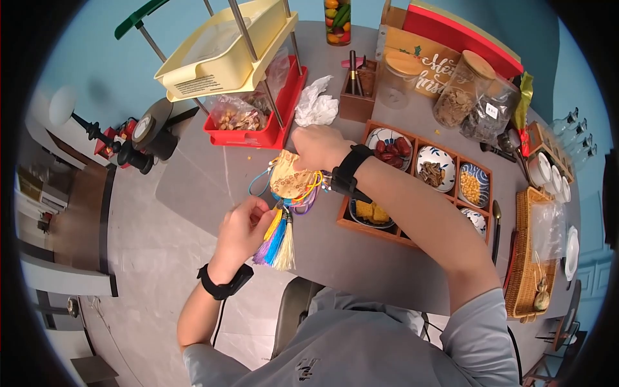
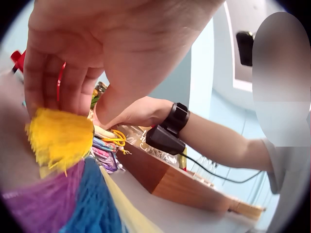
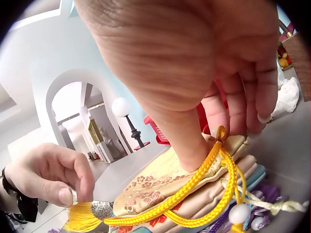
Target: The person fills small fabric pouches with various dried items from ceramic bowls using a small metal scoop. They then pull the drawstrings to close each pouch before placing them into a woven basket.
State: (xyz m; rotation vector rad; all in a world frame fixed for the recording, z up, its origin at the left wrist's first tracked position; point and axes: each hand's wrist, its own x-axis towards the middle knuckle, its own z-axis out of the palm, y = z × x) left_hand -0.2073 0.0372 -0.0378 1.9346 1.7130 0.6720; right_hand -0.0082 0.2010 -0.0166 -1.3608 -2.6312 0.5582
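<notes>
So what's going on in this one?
A person's right hand holds a stack of patterned pouches, while the left hand pinches a yellow tassel at their edge. A blue tassel and a purple tassel show beside it. A wooden tray sits on the table to the right.

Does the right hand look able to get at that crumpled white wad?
Probably yes: the right hand is close to the crumpled white wad, and nothing visible stands between them, though it would likely have to release the yellow pouch first.
</notes>
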